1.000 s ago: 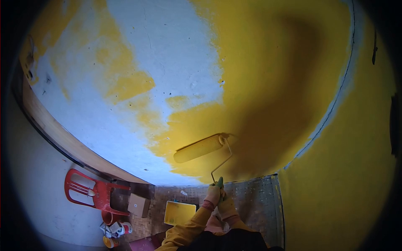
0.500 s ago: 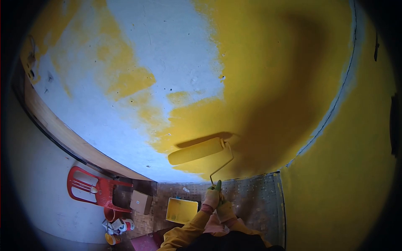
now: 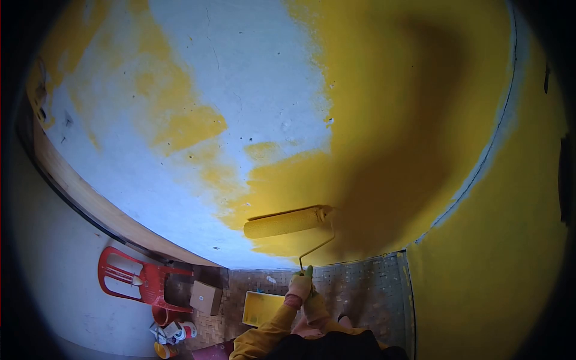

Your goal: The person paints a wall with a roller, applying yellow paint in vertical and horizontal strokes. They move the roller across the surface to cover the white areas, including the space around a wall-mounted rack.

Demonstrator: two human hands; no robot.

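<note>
Filling most of the view, a wall (image 3: pixel 252 78) carries yellow paint beside pale bluish areas. A red chair (image 3: pixel 154 285) is at lower left. Right of it, a paint tray (image 3: pixel 259 311) has a yellow-coated inside, partly covered by the left sleeve (image 3: pixel 261 341). The contents of the cardboard box (image 3: pixel 206 299), the red bucket (image 3: pixel 162 315) and the small tubs (image 3: pixel 188 330) cannot be made out. The paint roller (image 3: pixel 282 225) lies beyond the grip and slightly left, near the wall's yellow part, its wire frame (image 3: pixel 318 246) running down to the fists. Left hand (image 3: pixel 298 285) and right hand (image 3: pixel 314 306) are wrapped around the handle, the left higher.
</note>
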